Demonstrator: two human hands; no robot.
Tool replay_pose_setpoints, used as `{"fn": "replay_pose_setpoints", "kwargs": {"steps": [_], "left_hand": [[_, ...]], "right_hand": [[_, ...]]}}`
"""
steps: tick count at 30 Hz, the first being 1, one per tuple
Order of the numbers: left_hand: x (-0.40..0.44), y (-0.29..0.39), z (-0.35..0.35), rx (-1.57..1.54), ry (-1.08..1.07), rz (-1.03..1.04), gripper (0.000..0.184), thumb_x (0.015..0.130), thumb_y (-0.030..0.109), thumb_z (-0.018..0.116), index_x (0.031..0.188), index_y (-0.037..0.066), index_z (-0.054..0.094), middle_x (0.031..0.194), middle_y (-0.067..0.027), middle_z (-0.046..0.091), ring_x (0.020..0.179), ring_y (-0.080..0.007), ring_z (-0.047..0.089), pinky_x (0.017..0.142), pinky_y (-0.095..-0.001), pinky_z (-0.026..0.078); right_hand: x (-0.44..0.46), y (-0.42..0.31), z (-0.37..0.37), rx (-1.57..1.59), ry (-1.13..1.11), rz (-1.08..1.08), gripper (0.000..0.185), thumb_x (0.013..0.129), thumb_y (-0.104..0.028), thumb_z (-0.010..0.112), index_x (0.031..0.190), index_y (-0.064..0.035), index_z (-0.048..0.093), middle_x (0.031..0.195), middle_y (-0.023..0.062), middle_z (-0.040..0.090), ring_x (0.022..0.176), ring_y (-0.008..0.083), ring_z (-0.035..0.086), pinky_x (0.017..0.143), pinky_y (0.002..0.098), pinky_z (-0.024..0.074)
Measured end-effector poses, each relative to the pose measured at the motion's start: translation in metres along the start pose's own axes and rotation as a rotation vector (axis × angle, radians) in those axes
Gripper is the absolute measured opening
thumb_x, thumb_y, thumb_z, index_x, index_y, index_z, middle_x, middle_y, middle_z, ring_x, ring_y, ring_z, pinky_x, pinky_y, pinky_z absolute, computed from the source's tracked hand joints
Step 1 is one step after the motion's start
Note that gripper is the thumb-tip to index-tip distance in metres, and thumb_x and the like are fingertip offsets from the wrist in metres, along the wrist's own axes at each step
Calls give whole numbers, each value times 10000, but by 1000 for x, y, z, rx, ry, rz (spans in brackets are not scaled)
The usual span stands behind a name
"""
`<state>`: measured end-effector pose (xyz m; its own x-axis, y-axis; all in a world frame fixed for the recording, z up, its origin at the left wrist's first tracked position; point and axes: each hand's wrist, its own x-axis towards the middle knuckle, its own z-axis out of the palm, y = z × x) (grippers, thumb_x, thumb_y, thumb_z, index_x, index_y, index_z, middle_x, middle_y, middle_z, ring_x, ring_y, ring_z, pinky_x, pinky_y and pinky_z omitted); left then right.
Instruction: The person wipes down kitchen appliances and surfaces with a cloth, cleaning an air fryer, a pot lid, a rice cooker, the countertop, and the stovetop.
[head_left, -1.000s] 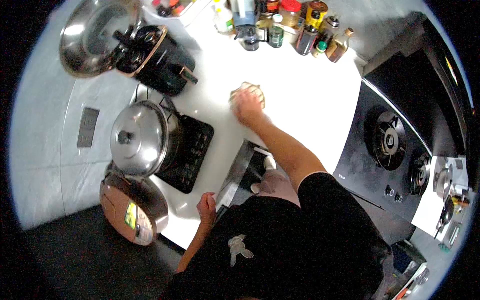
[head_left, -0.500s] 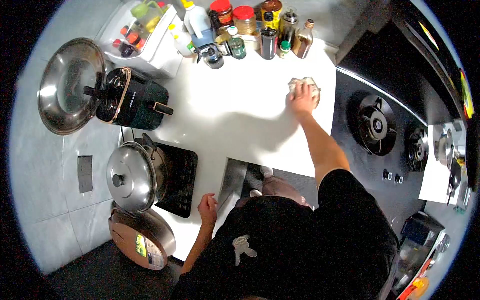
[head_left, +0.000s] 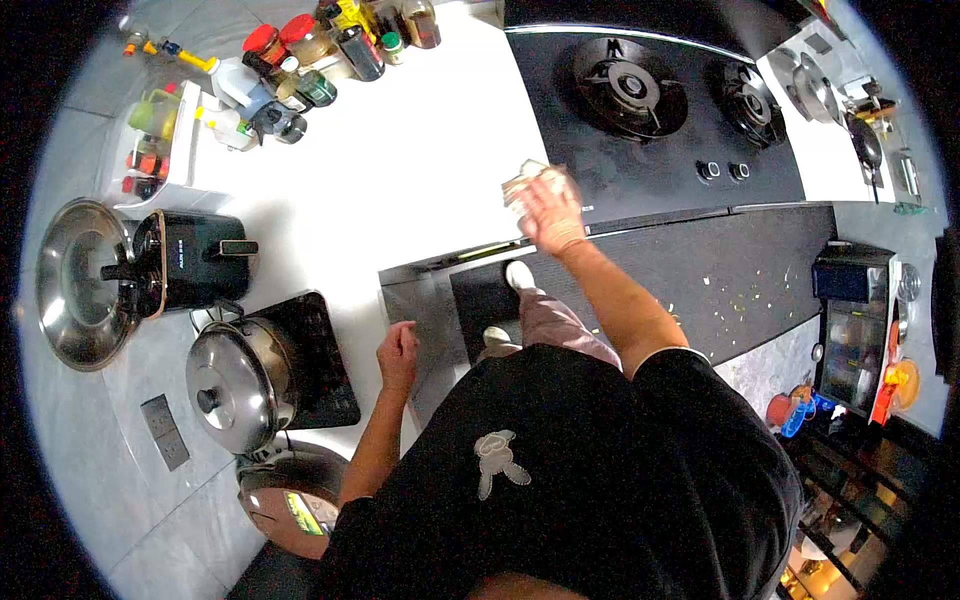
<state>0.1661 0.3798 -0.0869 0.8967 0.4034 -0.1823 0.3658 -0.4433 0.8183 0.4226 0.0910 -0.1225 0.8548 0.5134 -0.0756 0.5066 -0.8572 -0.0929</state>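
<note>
My right hand presses down on a crumpled, pale cleaning cloth at the front edge of the white countertop, right beside the black gas stove. The fingers lie over the cloth and are a little blurred. My left hand hangs near the counter's lower edge, its fingers curled in a loose fist with nothing visible in them. Closest to it is the black induction cooktop, on which a lidded steel pot stands.
Several bottles and jars line the back of the counter. On the left are a black air fryer, a large steel lid and a rice cooker. The gas stove has two burners. Scraps lie on the dark floor mat.
My right hand has drawn the cloth toward me, from the counter's far right part to its front edge by the stove. The view has turned to the right. My left hand's fingers look more curled.
</note>
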Motion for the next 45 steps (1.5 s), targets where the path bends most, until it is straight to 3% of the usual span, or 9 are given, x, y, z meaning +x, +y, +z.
{"fn": "replay_pose_setpoints", "kwargs": {"steps": [5, 13, 19, 22, 27, 31, 35, 41, 45], "left_hand": [[0, 53, 36, 40, -110, 53, 212, 962, 173, 498, 1019, 35, 648, 733, -80, 649, 662, -147, 628, 636, -292, 497], [25, 123, 129, 115, -104, 210, 261, 876, 128, 590, 1128, 67, 620, 1069, -149, 632, 906, -274, 639, 785, -355, 515], [96, 222, 268, 354, -72, 832, 354, 859, 103, 560, 1200, 9, 570, 1239, -172, 557, 1201, -348, 495, 1029, -414, 398], [146, 261, 321, 531, -236, 986, 396, 827, 105, 567, 1211, 9, 559, 1345, -143, 489, 1306, -337, 395, 1100, -440, 312], [152, 251, 364, 749, -309, 1109, 379, 905, 191, 479, 1234, 27, 569, 1414, -144, 440, 1348, -322, 358, 1127, -441, 252], [131, 265, 413, 729, -594, 1268, 398, 891, 219, 504, 1240, 40, 573, 1432, -132, 432, 1352, -283, 368, 1131, -425, 246], [123, 317, 495, 618, -707, 1383, 424, 860, 172, 533, 1265, 49, 546, 1415, -134, 442, 1345, -281, 377, 1114, -413, 278], [104, 385, 618, 774, -533, 1593, 466, 875, 178, 463, 1335, 104, 483, 1454, -92, 390, 1363, -244, 337, 1132, -383, 256], [90, 434, 695, 806, -496, 1577, 473, 876, 211, 464, 1342, 135, 480, 1449, -59, 396, 1355, -249, 338, 1122, -379, 260]], "right_hand": [[-5, 101, 22, -85, 175, 331, 576, 878, -354, 497, 1431, -248, 376, 1503, 55, 326, 1398, 239, 279, 1099, 554, 229], [-13, 125, 2, -30, 111, 153, 561, 925, -467, 433, 1429, -225, 388, 1524, 83, 292, 1412, 280, 247, 1093, 614, 185], [-99, 185, -53, 432, 328, -27, 369, 877, -235, 575, 1234, -144, 583, 1407, 102, 461, 1341, 301, 376, 1100, 597, 209], [-190, 260, -31, 546, 249, -111, 250, 811, -156, 629, 1048, -74, 628, 1374, 152, 477, 1245, 347, 470, 1036, 455, 392], [-391, 388, 11, 503, -140, 679, 367, 813, -73, 553, 1168, -117, 637, 1300, 144, 555, 1170, 335, 534, 979, 384, 448], [-540, 441, 40, 410, -45, 1203, 269, 906, -203, 488, 1082, -102, 665, 1088, 179, 647, 1009, 372, 608, 867, 438, 492], [-608, 435, 80, 336, -166, 1448, 298, 930, -252, 444, 1064, -111, 669, 930, 204, 671, 878, 399, 642, 794, 490, 505], [-582, 403, 126, 896, -29, 1246, 301, 893, -334, 544, 1031, -100, 673, 1001, 194, 673, 947, 375, 640, 779, 447, 520], [-557, 445, 97, 934, -352, 1215, 289, 890, -306, 569, 1050, -91, 678, 1008, 156, 686, 961, 324, 647, 804, 403, 510]]}}
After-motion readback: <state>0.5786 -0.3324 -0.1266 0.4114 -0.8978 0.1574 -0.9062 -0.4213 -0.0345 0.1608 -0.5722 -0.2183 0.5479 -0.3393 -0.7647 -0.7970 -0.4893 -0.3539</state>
